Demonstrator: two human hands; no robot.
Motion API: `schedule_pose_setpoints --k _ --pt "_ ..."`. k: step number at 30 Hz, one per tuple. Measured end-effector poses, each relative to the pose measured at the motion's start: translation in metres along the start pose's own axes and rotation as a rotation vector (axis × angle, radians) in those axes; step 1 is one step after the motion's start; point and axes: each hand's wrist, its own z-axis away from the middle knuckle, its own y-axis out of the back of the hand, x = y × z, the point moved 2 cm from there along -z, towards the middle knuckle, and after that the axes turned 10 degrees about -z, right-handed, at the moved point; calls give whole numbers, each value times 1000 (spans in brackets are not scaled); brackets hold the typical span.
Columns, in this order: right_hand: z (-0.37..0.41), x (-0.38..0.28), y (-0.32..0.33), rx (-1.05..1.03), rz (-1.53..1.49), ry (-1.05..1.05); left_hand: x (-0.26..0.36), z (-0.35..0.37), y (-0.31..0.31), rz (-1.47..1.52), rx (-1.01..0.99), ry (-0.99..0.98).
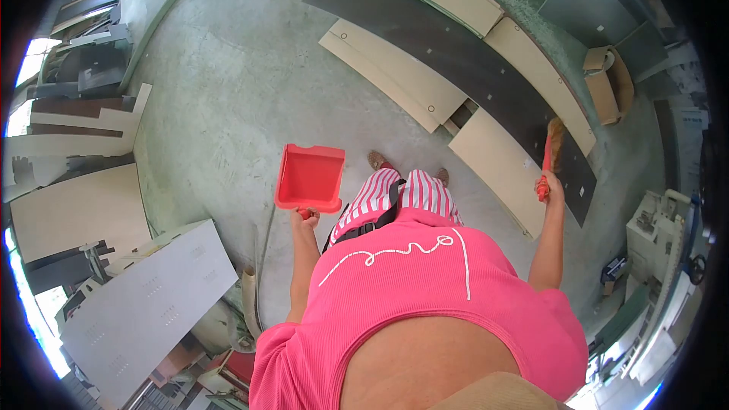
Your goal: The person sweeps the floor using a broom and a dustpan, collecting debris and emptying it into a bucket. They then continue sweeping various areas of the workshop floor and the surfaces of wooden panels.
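My left hand (305,217) is closed round the short handle of a red dustpan (311,175), held out over the concrete floor with its open tray facing up. On the other side, my right hand (550,186) grips the red handle of a hand brush (555,144). The brush's tan bristles overlap the far right part of a long dark board (448,42) in this view. Pale beige boards (497,159) lie along both sides of the dark one.
Grey concrete floor (220,83) stretches ahead and left. Stacked panels and a large pale sheet (152,304) stand at left. To the right are a cardboard box (610,85), a leaning grey panel (588,0) and a pale machine (653,235). My shoes (377,160) stand near the boards.
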Motion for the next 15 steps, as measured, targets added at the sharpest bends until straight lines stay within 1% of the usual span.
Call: schedule_pose_setpoints --k 1,3,4,5,6,8,10,12,13,14,15 --pt "-10 8 -4 -3 -4 3 10 -1 -7 -39 -80 -14" --pt "-31 40 -18 -117 105 -163 31 -3 -14 -73 -129 -9" --pt "-29 59 -42 -140 207 -70 41 -5 -18 -106 -172 -1" --pt "-24 73 -60 -116 305 37 49 -7 -19 -112 -174 -3" --pt "2 87 -94 -88 403 143 56 -8 -18 -122 -160 -29" --pt "18 105 -138 -96 547 119 63 -12 -15 -138 -151 -56" --pt "4 135 -175 -228 705 238 70 -23 0 -127 -118 -33" --pt "49 147 -235 -353 767 218 67 -4 1 -144 -119 -48" --pt "54 156 -258 -491 789 283 65 -4 6 -150 -121 -49" --pt "57 163 -279 -629 811 348 62 -6 16 -122 -54 -44" --pt "67 167 -307 -700 761 346 59 -8 24 -94 15 -38"
